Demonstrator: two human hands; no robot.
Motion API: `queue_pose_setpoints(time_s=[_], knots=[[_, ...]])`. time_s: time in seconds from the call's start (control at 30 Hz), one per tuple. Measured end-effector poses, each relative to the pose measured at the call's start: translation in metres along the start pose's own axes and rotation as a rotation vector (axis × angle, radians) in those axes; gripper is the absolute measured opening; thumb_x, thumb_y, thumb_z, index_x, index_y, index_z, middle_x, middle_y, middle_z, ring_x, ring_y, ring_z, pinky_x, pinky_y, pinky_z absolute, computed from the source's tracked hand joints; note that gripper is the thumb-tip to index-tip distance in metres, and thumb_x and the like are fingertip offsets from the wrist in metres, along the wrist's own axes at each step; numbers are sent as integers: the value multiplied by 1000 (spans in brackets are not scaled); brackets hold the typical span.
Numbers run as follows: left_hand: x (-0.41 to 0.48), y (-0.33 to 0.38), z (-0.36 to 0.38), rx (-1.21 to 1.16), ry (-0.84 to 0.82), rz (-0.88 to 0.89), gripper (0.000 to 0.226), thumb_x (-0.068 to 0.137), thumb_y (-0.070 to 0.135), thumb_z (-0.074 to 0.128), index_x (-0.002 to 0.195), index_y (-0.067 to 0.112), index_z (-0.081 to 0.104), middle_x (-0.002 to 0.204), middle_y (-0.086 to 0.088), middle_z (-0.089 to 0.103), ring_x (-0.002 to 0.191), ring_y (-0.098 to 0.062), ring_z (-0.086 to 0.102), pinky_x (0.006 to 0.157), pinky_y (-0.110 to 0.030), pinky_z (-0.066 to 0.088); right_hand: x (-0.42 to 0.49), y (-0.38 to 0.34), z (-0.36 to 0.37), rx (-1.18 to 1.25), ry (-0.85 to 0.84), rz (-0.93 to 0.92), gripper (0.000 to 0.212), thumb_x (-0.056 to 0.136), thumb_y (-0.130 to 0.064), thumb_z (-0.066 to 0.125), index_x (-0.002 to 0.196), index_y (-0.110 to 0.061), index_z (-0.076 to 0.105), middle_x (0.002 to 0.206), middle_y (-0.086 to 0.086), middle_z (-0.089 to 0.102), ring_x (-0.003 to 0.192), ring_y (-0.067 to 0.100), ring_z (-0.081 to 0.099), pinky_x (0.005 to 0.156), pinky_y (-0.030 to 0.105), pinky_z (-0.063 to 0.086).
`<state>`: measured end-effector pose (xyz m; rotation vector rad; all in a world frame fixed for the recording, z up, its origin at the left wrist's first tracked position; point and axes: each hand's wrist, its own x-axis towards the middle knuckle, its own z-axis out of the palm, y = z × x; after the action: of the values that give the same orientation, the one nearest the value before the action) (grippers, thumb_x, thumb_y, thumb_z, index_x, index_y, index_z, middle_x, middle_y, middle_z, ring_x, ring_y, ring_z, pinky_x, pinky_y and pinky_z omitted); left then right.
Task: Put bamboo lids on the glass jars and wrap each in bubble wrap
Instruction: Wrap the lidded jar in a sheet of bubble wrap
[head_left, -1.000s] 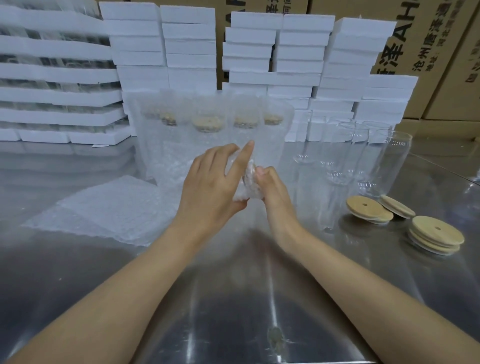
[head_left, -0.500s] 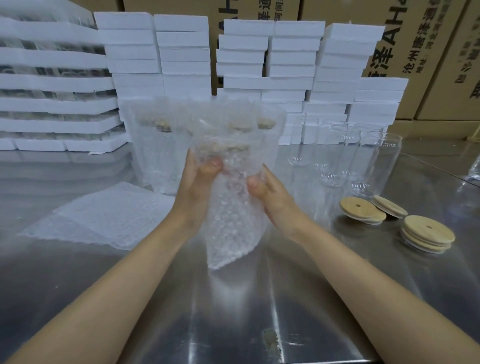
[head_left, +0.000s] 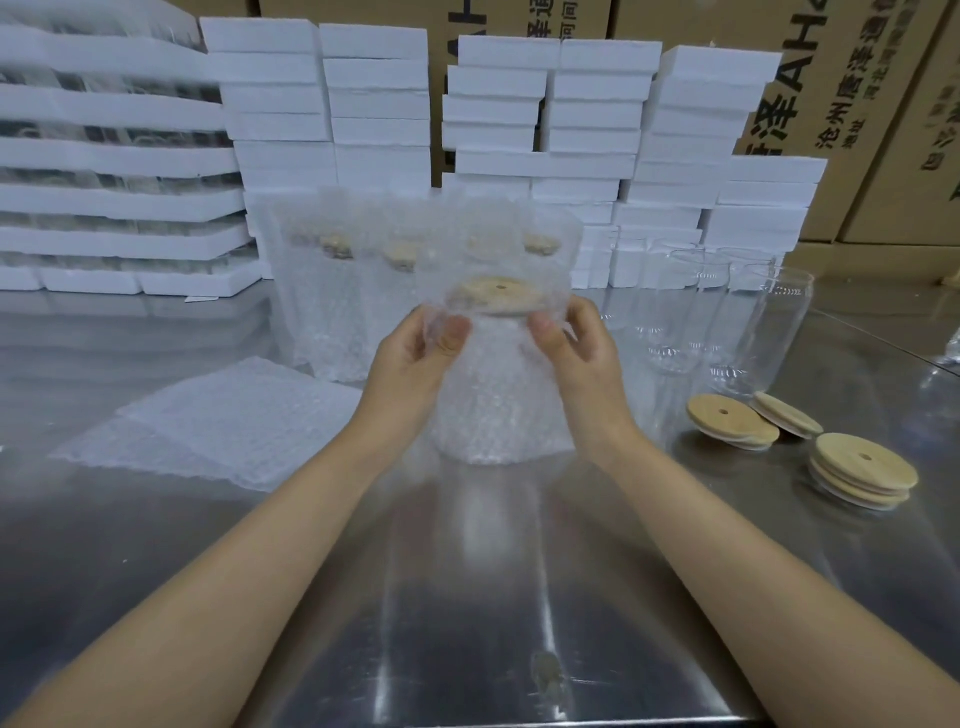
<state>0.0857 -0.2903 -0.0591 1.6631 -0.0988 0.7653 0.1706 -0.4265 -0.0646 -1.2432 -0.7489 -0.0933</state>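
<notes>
Bubbly, translucent plastic fills the centre of the frame: a bubble wrap sleeve (head_left: 498, 405) stands as an upright cylinder around a glass jar, its base down at the brushed steel table (head_left: 467, 597). Through the open top shows the jar's round bamboo lid (head_left: 496, 296), pale and smooth, with a small hole in it.

The left hand (head_left: 415, 358) pinches the sleeve's upper edge on the left, thumb in front and fingers behind the film. The right hand (head_left: 582, 353) pinches the same edge on the right in the same way.

Just behind, in the upper middle, stand more wrapped jars (head_left: 358, 296), their lids dim through the wrap. Flat bubble wrap sheets (head_left: 223, 421) lie at centre left, their surface pebbled.

At centre right stand bare glass jars (head_left: 753, 332), clear and tall. Near them, two loose lids (head_left: 732, 421) overlap on the steel, and a short lid stack (head_left: 862, 470) sits lower right.

White foam blocks (head_left: 545, 119), grainy and rectangular, are piled across the back, with brown cardboard boxes (head_left: 857, 93) behind.
</notes>
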Motion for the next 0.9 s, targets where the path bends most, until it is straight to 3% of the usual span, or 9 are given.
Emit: queue_pose_setpoints(time_s=[0.07,0.13,0.3,0.37,0.5,0.6,0.73,0.83,0.9], knots=[[0,-1,-2,3,89,-14,38,80,45,56,79,6,55,74,-1,48,71,-6,46,67,-19,39,5,-6,-5,133,114,9,6,86,-18,67,88,-19,62,86,-8,66,84,6,61,82,25,49],[3,-3,-5,-22,145,-41,28,78,46,60,75,18,57,71,8,53,69,-3,50,66,-18,41,10,-13,-13,283,187,50,11,91,-13,64,82,-18,61,85,-5,68,87,10,64,87,30,53],[9,-8,-12,-157,65,-135,77,46,72,72,105,23,61,103,12,68,101,-8,64,85,-20,51,17,-15,-24,248,89,126,25,88,-38,63,103,-19,67,101,-4,71,104,14,66,93,33,52],[8,-9,-11,-142,55,-129,63,58,57,73,110,24,62,103,13,69,103,-9,64,88,-21,50,12,-13,-16,158,30,143,33,84,-35,70,111,-16,68,111,0,71,109,16,64,98,34,49],[9,-8,-8,-128,140,-87,41,70,39,69,105,18,68,96,10,72,93,-5,66,83,-21,52,12,-15,-12,181,157,88,6,90,-13,66,86,-17,69,87,-4,72,89,10,65,89,27,51],[10,-9,-17,-74,51,-57,80,56,62,73,117,11,62,107,6,67,95,3,64,87,-16,51,17,-17,-25,216,219,115,14,96,-11,56,86,-16,64,83,-5,71,83,9,67,83,25,53],[7,-17,-33,75,-223,-171,129,29,81,76,134,10,50,125,5,61,115,-2,58,96,-17,46,20,-10,-36,73,-125,244,19,94,-10,49,99,-16,66,95,-2,71,90,13,66,85,28,48],[3,-20,-31,49,-242,-183,110,39,70,81,131,16,54,121,12,65,112,0,60,95,-16,47,15,1,-38,-66,-331,338,31,81,-22,63,112,-21,65,119,9,64,111,22,62,96,38,45],[4,-21,-27,50,-183,-155,94,45,64,78,125,18,59,109,20,68,104,7,62,88,-11,49,15,3,-39,-65,-219,273,20,76,-21,69,95,-25,71,105,4,69,101,20,65,95,43,46]])
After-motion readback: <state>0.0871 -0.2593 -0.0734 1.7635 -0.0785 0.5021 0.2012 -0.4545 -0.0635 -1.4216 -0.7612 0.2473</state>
